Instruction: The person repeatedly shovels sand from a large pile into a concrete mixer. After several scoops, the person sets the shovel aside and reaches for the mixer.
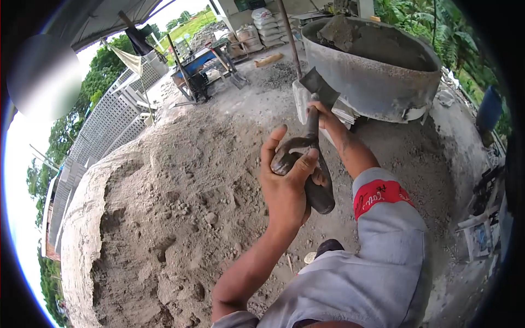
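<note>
A shovel [312, 124] points away from me, its dark metal blade [321, 87] in front of the large round tub. My left hand [287, 183] is at the D-shaped handle [321, 198], with the thumb hooked over it and one finger raised along its side. Farther forward, my right hand [324, 116] wraps round the shaft just behind the blade. Beneath both hands spreads a broad heap of grey-brown sand [202, 202], lumpy and dug into. Whether the blade carries anything is hard to make out.
A big metal tub [372, 76] with grey material inside stands ahead on the right. Stacked hollow blocks [112, 117] line the left. A blue work stand [199, 60], filled sacks [266, 26] and an upright pole [290, 38] are farther back. A blue barrel [488, 107] is far right.
</note>
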`<state>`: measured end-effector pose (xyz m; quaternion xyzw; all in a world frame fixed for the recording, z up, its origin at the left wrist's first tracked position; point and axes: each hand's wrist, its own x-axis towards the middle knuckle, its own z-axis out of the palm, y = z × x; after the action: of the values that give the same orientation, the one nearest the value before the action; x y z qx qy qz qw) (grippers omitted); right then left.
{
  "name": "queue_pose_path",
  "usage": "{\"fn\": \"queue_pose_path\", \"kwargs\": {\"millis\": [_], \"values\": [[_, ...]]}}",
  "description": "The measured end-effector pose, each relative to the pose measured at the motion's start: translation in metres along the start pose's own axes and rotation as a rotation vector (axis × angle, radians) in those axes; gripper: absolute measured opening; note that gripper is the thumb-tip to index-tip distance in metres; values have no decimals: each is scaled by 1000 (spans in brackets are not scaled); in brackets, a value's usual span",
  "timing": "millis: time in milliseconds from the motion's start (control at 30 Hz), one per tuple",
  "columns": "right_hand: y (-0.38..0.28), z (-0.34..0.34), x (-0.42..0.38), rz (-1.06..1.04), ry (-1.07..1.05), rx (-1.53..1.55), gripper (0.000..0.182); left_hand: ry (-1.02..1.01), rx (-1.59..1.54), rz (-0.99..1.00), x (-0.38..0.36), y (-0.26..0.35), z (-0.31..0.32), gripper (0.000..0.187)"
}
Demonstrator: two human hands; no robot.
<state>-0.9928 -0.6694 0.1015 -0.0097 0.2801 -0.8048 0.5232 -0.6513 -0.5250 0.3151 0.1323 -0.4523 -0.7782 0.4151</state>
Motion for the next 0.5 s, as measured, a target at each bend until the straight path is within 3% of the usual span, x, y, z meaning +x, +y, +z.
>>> {"fn": "queue_pose_path", "kwargs": {"millis": [33, 133, 167, 233, 267, 300, 333, 400, 500], "values": [[32, -39, 1, 117, 42, 28, 24, -7, 80, -79, -13, -13, -11, 47], [155, -132, -52, 195, 77, -313, 16, 63, 317, -292, -54, -53, -66, 35], [190, -142, -79, 395, 167, -398, 14, 113, 410, -338, -74, -62, -87, 32], [291, -185, -121, 452, 174, -303, 10, 263, 482, -382, -119, -63, -118, 26], [338, -189, -142, 585, 338, -347, 9, 361, 484, -404, -144, -58, -129, 31], [389, -204, -167, 701, 258, -422, 5, 468, 500, -423, -171, -50, -135, 29], [428, -200, -198, 888, 340, -418, 4, 573, 519, -400, -200, -45, -142, 31], [494, -185, -257, 1320, 234, -784, 5, 805, 453, -397, -246, -16, -119, 31], [555, -162, -365, 1692, -54, -1101, 12, 1158, 441, -291, -327, -8, -91, 33]]}}
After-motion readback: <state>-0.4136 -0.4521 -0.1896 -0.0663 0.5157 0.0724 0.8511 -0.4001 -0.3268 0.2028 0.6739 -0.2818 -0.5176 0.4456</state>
